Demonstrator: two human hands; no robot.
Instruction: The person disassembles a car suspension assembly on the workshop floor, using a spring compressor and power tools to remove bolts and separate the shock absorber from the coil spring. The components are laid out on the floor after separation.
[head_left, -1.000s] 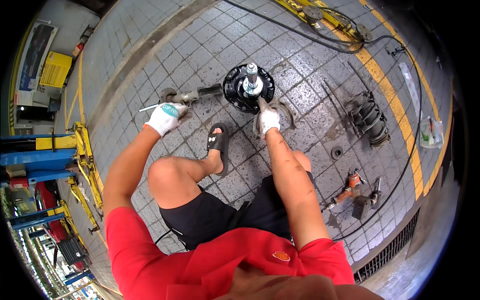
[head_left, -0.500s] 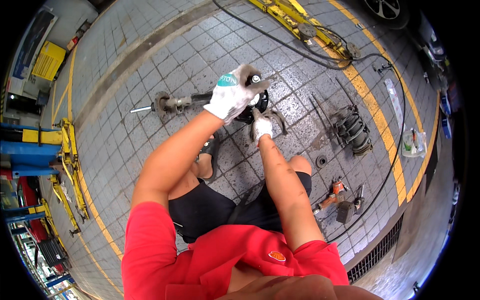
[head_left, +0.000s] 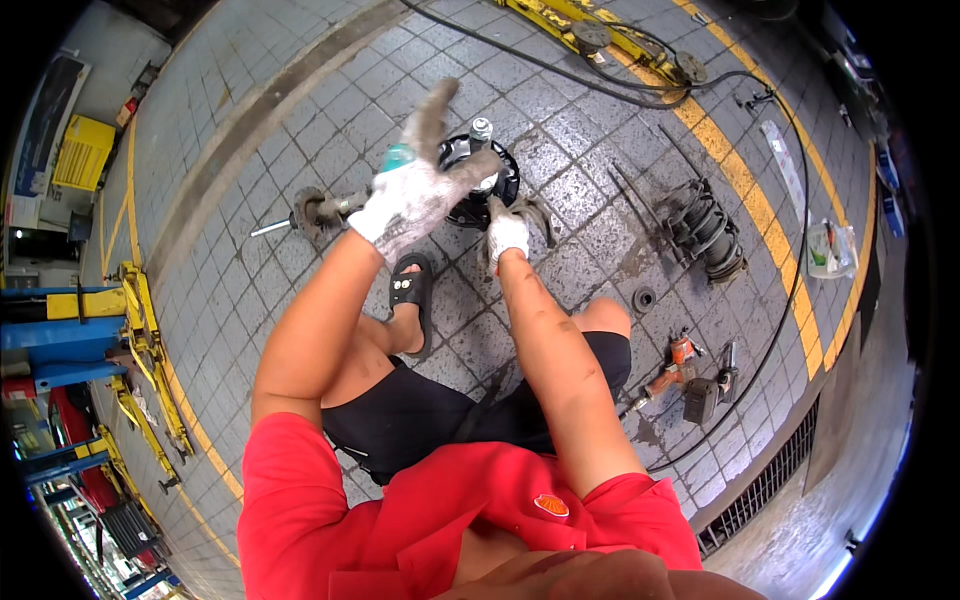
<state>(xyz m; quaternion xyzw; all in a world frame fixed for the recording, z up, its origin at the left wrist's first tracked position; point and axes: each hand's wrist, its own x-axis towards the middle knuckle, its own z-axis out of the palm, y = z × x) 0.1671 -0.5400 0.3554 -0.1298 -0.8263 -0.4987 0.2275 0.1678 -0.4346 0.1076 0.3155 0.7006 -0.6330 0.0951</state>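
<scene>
A black strut (head_left: 508, 176) with a round plate and a silver-tipped rod stands in front of me, seen from above. My left hand (head_left: 415, 195), in a white and grey glove, is at its left side, fingers spread and blurred; the thumb side crosses the plate. At the near edge of the plate is my right hand (head_left: 510, 232), also gloved, its thumb on the rim and its fingers bent around the side. To the left lies an older, rusty strut (head_left: 315, 215) with a bare silver rod, partly hidden behind my left hand.
On the right lie a coil-spring strut (head_left: 705, 235), a small ring (head_left: 643, 299) and an orange impact wrench (head_left: 675, 370). A black hose (head_left: 560, 75) curves across the tiles. Yellow lift arms (head_left: 640, 50) reach in at the top, others (head_left: 150, 345) at left. A sandalled foot (head_left: 408, 300) is near the strut.
My left hand has let go of the rod tip, moved left and spread its fingers, showing more of the plate. My right hand stays at the plate's near edge.
</scene>
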